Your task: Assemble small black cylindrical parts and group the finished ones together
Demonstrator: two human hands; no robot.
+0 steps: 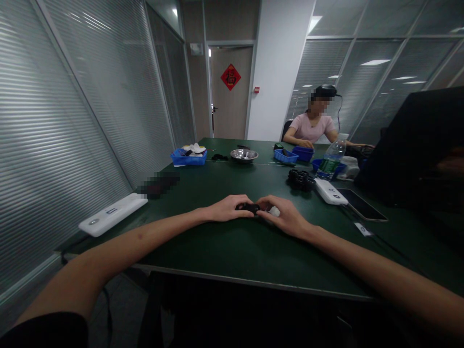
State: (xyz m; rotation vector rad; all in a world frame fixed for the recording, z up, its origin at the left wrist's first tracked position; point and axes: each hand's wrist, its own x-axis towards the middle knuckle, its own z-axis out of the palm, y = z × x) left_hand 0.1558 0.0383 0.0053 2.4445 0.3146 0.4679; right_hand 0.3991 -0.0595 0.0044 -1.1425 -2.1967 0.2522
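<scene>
A small, glossy black object (pixel 249 208), its exact kind unclear, lies between my two hands just above or on the green table (pixel 203 246). My left hand (pixel 230 208) is closed round its left end, with thumb and fingers on either side. On its right end the thumb and fingertips of my right hand (pixel 284 215) close in a pinch. A whitish, crumpled-looking piece (pixel 274 211) shows inside the curve of my right hand; I cannot tell whether it is held or lies on the table.
A metal bowl (pixel 244 155) and a filled blue basket (pixel 188 156) stand farther back. To the right are a black clustered object (pixel 301 180), a water bottle (pixel 331 157), a white power bank (pixel 330 192) and a phone (pixel 362 204). Another person (pixel 314 124) sits across.
</scene>
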